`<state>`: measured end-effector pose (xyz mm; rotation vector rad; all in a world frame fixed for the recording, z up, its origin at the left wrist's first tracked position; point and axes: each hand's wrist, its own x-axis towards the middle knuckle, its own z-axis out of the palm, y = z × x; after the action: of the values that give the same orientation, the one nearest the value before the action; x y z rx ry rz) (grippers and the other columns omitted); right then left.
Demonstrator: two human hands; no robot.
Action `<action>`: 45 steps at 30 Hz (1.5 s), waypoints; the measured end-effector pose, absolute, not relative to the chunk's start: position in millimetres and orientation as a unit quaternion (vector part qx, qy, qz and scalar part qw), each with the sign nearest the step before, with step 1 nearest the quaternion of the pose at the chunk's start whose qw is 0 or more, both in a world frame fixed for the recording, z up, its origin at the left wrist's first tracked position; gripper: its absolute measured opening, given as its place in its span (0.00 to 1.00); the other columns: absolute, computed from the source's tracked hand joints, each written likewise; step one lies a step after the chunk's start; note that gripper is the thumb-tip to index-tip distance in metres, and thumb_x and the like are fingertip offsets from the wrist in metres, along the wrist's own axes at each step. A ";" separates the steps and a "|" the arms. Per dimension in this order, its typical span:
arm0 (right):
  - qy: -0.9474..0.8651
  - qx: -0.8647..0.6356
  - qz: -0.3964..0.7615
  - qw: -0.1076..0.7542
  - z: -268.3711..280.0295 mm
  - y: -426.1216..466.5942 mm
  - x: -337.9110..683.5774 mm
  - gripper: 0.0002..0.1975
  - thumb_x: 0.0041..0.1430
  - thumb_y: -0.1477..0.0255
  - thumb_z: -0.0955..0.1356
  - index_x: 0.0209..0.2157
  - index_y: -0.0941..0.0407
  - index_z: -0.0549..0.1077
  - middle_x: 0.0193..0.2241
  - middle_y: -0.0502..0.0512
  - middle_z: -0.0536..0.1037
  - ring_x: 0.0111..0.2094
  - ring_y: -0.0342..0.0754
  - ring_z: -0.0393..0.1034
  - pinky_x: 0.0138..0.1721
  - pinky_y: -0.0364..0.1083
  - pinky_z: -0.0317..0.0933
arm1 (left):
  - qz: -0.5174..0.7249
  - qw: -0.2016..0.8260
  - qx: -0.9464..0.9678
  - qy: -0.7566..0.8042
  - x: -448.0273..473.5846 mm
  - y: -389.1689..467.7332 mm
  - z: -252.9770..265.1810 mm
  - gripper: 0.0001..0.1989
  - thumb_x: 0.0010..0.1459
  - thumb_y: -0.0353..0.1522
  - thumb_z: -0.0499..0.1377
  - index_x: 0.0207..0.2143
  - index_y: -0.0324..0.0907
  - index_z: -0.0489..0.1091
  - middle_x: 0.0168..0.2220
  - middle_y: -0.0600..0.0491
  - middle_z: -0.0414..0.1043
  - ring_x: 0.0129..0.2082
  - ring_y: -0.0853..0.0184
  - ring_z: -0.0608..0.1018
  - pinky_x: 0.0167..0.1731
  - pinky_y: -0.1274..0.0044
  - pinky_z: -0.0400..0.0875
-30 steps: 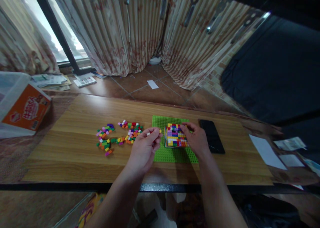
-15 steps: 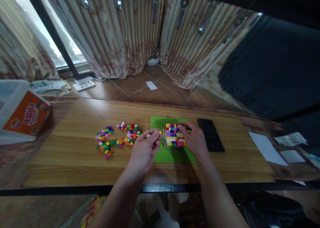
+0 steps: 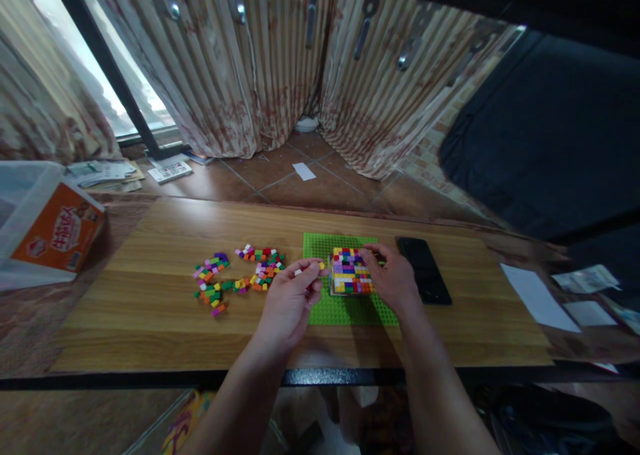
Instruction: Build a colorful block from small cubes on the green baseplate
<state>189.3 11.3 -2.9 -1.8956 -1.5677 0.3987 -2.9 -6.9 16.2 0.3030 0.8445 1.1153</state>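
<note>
On a green studded baseplate sits a block of multicoloured toy bricks, built in tight rows. My left hand is just left of that block, thumb and forefinger pinched on a small yellow brick. A white brick also shows at these fingers. My right hand rests at the block's right side, its fingers bent over the far right corner and touching the top. Its fingertips partly cover the bricks there, and whether they pinch a loose piece is hidden.
Loose coloured bricks lie scattered on the left half of the wooden table. A black phone lies right of the baseplate. A clear plastic tub with an orange label stands at the far left, and papers lie at right.
Both hands stay almost in place, the left still pinching the yellow brick beside the block. The whole view shifts very slightly.
</note>
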 end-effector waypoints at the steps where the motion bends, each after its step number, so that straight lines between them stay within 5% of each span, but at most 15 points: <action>1: -0.593 -0.720 0.154 0.326 -3.2 11.3 189.9 0.19 0.59 0.59 0.64 0.39 0.60 0.77 0.36 0.62 0.80 0.37 0.53 0.74 0.41 0.51 0.65 | 0.511 0.755 0.139 0.387 -3.1 -7.1 16.6 0.14 0.42 0.29 0.69 0.32 0.33 0.72 0.26 0.50 0.73 0.20 0.79 0.65 0.17 0.87 0.53; 10: -0.578 -0.618 0.175 0.503 17.4 3.0 169.8 0.10 0.57 0.65 0.68 0.33 0.55 0.78 0.33 0.55 0.79 0.36 0.50 0.73 0.40 0.48 0.65 | 0.507 0.755 0.146 0.388 -1.7 -7.2 16.5 0.16 0.40 0.30 0.71 0.32 0.34 0.72 0.26 0.51 0.73 0.19 0.80 0.65 0.16 0.87 0.51; 16: -0.646 -0.534 0.301 0.454 25.6 -5.7 146.9 0.05 0.56 0.69 0.70 0.33 0.53 0.78 0.34 0.52 0.79 0.37 0.47 0.73 0.41 0.47 0.65 | 0.511 0.759 0.151 0.375 0.7 -7.4 17.8 0.15 0.39 0.30 0.71 0.30 0.34 0.72 0.22 0.56 0.69 0.17 0.81 0.64 0.15 0.87 0.50; 31: -0.667 -0.519 0.305 0.439 29.0 -7.0 143.4 0.06 0.58 0.69 0.68 0.31 0.52 0.78 0.32 0.51 0.79 0.38 0.47 0.73 0.42 0.47 0.64 | 0.506 0.759 0.176 0.370 2.0 -8.7 19.0 0.13 0.41 0.32 0.71 0.28 0.36 0.73 0.20 0.58 0.67 0.17 0.81 0.62 0.16 0.85 0.49; 45: -0.659 -0.658 0.138 0.338 18.2 -0.6 216.0 0.09 0.58 0.65 0.66 0.29 0.53 0.77 0.30 0.54 0.78 0.33 0.50 0.71 0.36 0.48 0.63 | 0.497 0.755 0.167 0.394 -0.3 -8.3 20.1 0.13 0.44 0.34 0.69 0.29 0.35 0.74 0.26 0.52 0.72 0.20 0.79 0.64 0.16 0.86 0.50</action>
<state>216.0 -0.6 18.2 -1.7147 -1.7161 0.3588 -0.3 -8.3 20.1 0.3646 0.8590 1.0835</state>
